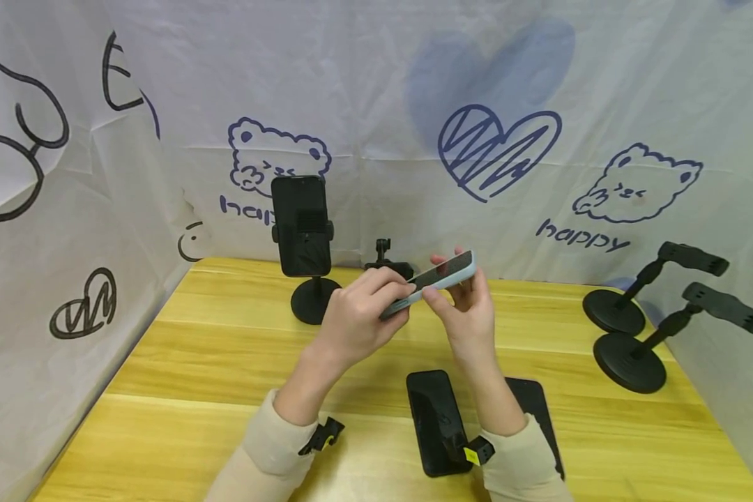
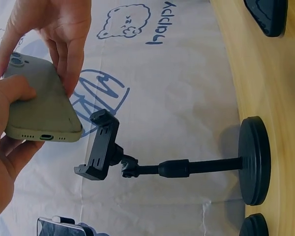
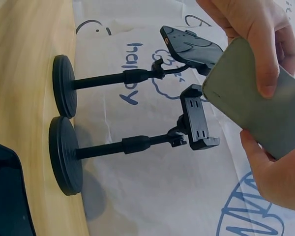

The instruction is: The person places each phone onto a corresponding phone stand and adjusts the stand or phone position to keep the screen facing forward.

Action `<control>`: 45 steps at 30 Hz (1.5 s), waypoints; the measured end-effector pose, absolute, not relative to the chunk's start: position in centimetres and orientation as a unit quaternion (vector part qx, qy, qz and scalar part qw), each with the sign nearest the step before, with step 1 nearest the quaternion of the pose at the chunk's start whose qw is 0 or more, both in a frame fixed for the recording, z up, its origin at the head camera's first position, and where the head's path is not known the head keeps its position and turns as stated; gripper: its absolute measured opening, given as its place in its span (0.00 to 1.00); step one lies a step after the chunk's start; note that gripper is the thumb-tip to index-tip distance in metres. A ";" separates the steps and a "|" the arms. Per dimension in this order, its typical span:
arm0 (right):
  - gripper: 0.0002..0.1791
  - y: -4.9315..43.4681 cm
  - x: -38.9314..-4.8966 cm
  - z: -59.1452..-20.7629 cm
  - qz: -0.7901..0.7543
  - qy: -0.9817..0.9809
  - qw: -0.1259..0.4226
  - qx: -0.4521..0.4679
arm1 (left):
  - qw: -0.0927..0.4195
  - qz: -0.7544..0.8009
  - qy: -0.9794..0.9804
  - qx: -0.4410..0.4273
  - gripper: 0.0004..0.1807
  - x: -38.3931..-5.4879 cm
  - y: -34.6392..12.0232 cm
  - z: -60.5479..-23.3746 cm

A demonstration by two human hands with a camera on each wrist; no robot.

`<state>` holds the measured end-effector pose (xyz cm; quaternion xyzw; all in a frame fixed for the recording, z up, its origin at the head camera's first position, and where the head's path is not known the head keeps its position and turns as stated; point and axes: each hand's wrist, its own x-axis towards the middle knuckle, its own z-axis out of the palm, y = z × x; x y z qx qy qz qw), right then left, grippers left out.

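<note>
Two hands met over the middle of the frame in the head view, and between them you held a pale green phone (image 1: 436, 280) above the bench (image 1: 182, 362), tilted with its far end raised toward the upper right.

Going left to right: your left hand (image 1: 358, 317) curled round the lower end of the phone, thumb pressed on its back near the charging port, as the left wrist view showed. Your right hand (image 1: 467, 307) pinched the upper end, fingertips along the long edges and the thumb underneath. Both wrists were bent inward, forearms rising from the bottom of the frame in cream sleeves.

That phone looked stiff, flat and fairly light, yet smooth-backed and probably slippery, with glass that would not forgive a drop. The long edges seemed the safest place to take hold, clear of the screen and the camera bump.

Left of centre, a stand with a dark phone clamped in it (image 1: 301, 226) stood upright. Behind your hands an empty stand (image 1: 385, 263) was partly hidden. At bottom centre two black phones lay flat on the bench, one (image 1: 436, 418) just left of your right wrist, the other (image 1: 539, 411) partly under your sleeve. At the right edge two empty stands (image 1: 640, 335) stood close together.
</note>
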<state>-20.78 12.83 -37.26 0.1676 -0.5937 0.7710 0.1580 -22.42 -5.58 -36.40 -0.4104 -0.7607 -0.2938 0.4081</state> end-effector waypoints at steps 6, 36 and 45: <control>0.39 12.8 -20.8 -37.3 0.777 -0.580 0.178 0.166 | 0.382 -0.309 -0.768 -0.411 0.12 -22.2 -5.3 -36.4; 0.51 16.1 -21.5 -36.5 0.754 -0.520 0.153 0.370 | 0.020 -0.504 -0.773 -0.385 0.41 -22.3 -6.4 -36.0; 0.50 16.0 -21.4 -36.5 0.760 -0.505 0.138 0.386 | 0.078 -0.514 -0.761 -0.388 0.41 -22.3 -6.3 -36.1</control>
